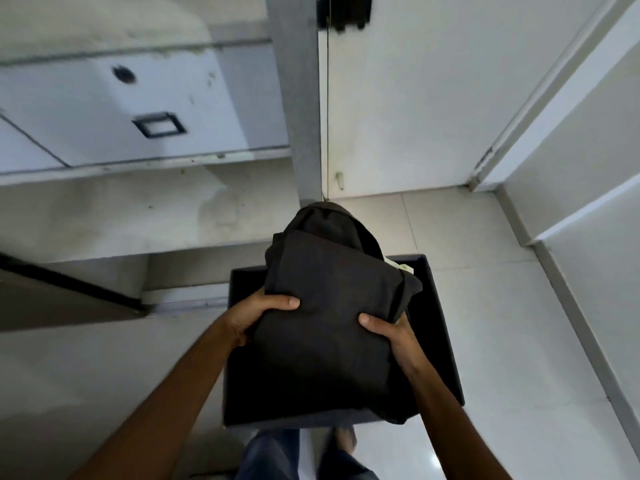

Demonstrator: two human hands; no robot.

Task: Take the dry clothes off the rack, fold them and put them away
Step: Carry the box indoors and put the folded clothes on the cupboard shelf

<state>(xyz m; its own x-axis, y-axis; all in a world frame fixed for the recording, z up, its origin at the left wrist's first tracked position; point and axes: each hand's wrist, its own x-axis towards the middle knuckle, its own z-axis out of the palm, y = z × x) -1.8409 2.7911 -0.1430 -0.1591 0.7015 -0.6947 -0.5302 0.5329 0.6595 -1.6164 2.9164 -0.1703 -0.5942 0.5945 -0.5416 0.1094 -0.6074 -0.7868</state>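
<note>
So from my end I've got the folded clothes (329,292), a dark stack, held up right over the box (438,327), not down in it yet as far as I can tell. The left hand (263,315) clamps the stack's near-left corner, thumb pressed on top and the other fingers tucked underneath where I can't see them. The right hand (386,332) has the same grip on the near-right edge, thumb on top and the rest wrapped under. A pale tag (403,266) pokes out of the stack on the far-right side.

The box is black with an open top and sits on the tile floor (502,323). Past the box there's a white door (398,98). Up and left of the box is a drawer (138,109) with a recessed handle. On the near side of the box I can see jeans (270,455) and a bare foot (344,439).
</note>
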